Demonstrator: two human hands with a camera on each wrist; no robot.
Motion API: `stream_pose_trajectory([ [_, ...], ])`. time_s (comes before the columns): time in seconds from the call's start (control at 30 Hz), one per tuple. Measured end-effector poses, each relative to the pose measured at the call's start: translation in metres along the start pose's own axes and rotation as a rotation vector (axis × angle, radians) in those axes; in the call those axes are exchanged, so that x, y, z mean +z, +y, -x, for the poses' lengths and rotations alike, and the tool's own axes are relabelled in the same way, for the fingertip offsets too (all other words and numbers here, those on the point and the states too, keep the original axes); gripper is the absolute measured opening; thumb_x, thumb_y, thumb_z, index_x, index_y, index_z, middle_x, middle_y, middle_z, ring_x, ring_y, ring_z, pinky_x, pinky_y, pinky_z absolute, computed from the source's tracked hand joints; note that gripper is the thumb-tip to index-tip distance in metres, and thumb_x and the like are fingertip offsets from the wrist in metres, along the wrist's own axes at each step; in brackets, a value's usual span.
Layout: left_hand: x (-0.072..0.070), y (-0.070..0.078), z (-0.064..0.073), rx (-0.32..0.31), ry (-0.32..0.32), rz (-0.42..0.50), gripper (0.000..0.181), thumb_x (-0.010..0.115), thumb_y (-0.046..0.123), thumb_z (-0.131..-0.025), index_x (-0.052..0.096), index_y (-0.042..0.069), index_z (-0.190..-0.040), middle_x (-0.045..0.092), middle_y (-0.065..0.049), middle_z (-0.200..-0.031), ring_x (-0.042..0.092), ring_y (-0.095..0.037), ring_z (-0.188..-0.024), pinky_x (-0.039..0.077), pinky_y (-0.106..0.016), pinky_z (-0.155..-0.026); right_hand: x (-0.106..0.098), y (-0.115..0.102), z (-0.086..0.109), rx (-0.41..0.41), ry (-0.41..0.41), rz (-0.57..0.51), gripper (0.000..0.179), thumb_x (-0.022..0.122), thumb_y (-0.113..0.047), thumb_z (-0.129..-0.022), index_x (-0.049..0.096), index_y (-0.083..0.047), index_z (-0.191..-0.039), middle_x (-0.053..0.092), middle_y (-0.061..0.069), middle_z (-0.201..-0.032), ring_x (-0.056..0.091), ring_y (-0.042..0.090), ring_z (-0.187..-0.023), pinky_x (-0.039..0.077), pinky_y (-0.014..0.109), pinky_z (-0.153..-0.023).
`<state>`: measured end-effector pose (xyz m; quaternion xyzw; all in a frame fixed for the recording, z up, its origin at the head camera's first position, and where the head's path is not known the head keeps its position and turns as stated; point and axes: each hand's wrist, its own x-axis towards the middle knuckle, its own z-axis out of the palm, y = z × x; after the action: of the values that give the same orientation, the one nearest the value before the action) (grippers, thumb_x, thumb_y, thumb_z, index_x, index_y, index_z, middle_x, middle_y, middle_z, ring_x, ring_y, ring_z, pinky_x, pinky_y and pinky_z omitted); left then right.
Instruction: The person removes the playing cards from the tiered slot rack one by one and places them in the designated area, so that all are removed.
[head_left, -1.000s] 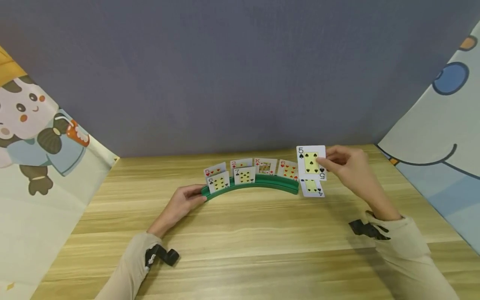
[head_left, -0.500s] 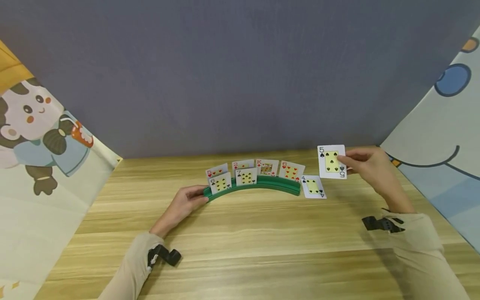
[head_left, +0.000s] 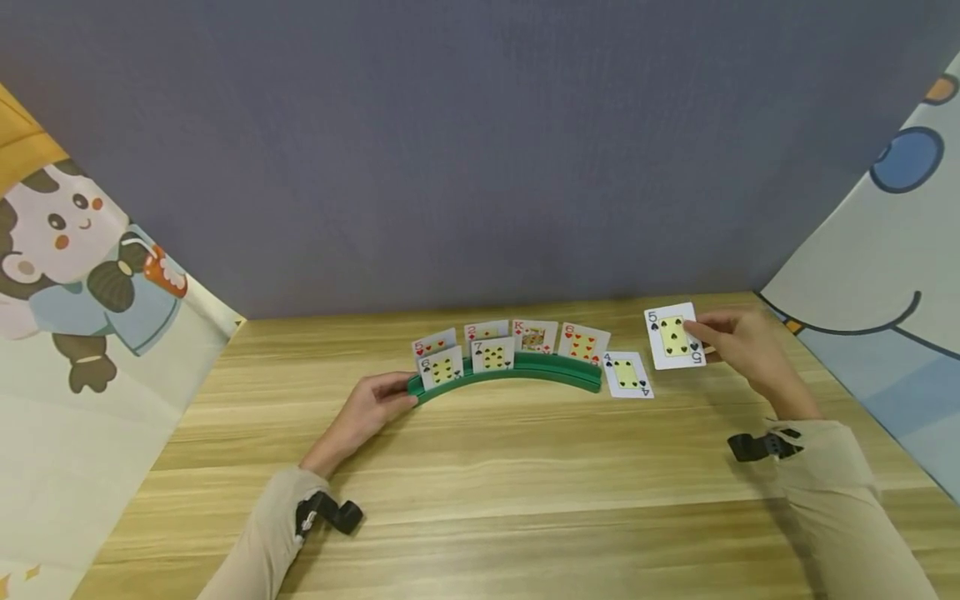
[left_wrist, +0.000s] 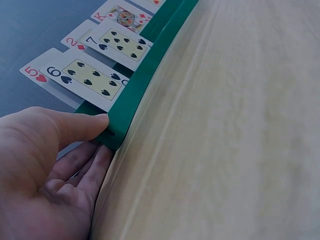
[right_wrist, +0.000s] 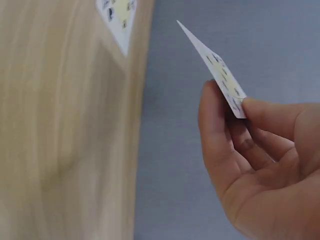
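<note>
Six playing cards stand upright, leaning slightly back, in a curved green card holder (head_left: 558, 367), which lies on a wooden table (head_left: 495, 467). In the holder's rear row, from its left end to its right, come the five of hearts (head_left: 433, 340), the two of diamonds (head_left: 487, 331), the king of diamonds (head_left: 534, 336) and the six of hearts (head_left: 583, 342). In its front row, the six of spades (head_left: 442, 367) partly covers the five of hearts, and the seven of spades (head_left: 492, 354) partly covers the two of diamonds.

At the holder's left end, the left hand (head_left: 367, 407) grips it in a narrow pinch, the thumb pressed on one side and the curled fingers on the other. Just beside the holder's right end, the four of spades (head_left: 628, 375) lies face up on the table.

Farther to the right of the holder, the right hand (head_left: 738, 346) holds the five of spades (head_left: 670, 340) raised off the table, its face toward the head camera. The thumb presses on the card's face near one edge, with the fingers behind it.

Behind the holder rises a grey panel (head_left: 480, 167); well to its left stands a panel with a cartoon figure (head_left: 97, 250).
</note>
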<state>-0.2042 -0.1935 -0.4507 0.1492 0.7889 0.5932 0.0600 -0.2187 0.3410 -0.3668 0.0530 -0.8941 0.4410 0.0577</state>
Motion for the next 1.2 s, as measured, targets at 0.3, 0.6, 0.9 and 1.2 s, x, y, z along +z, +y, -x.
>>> stream_pose_trajectory([
  [0.3, -0.001, -0.002, 0.000, 0.003, -0.008, 0.003, 0.041, 0.069, 0.003, -0.093, 0.059, -0.007, -0.132, 0.062, -0.028, -0.127, 0.063, -0.037, -0.113, 0.054, -0.023, -0.087, 0.005, 0.026, -0.005, 0.129, -0.135, 0.024, 0.046, 0.046, -0.018, -0.106, 0.051, 0.021, -0.129, 0.059, 0.036, -0.119, 0.065, 0.006, -0.079, 0.060, 0.030, -0.067],
  [0.6, 0.000, -0.001, 0.000, 0.007, -0.008, -0.012, 0.043, 0.069, 0.004, -0.093, 0.058, -0.007, -0.133, 0.061, -0.029, -0.128, 0.063, -0.036, -0.113, 0.054, -0.023, -0.087, 0.006, 0.052, -0.008, 0.297, -0.110, 0.136, 0.043, 0.062, -0.016, -0.097, 0.059, 0.019, -0.121, 0.070, 0.019, -0.096, 0.062, 0.011, -0.073, 0.056, 0.027, -0.060],
  [0.9, -0.001, 0.000, 0.001, 0.007, -0.004, 0.003, 0.041, 0.069, 0.004, -0.093, 0.059, -0.008, -0.131, 0.062, -0.028, -0.126, 0.063, -0.037, -0.113, 0.054, -0.023, -0.087, 0.009, 0.048, -0.007, 0.309, -0.088, 0.196, 0.043, 0.066, -0.019, -0.092, 0.063, 0.017, -0.116, 0.068, 0.024, -0.100, 0.061, 0.015, -0.076, 0.054, 0.025, -0.060],
  [1.2, 0.000, -0.001, 0.001, 0.006, -0.005, -0.008, 0.041, 0.069, 0.005, -0.093, 0.060, -0.007, -0.131, 0.062, -0.027, -0.127, 0.063, -0.036, -0.114, 0.054, -0.024, -0.089, 0.012, 0.049, -0.005, 0.328, -0.081, 0.094, 0.037, 0.067, -0.012, -0.093, 0.063, 0.019, -0.113, 0.071, 0.011, -0.080, 0.065, 0.015, -0.068, 0.058, 0.029, -0.058],
])
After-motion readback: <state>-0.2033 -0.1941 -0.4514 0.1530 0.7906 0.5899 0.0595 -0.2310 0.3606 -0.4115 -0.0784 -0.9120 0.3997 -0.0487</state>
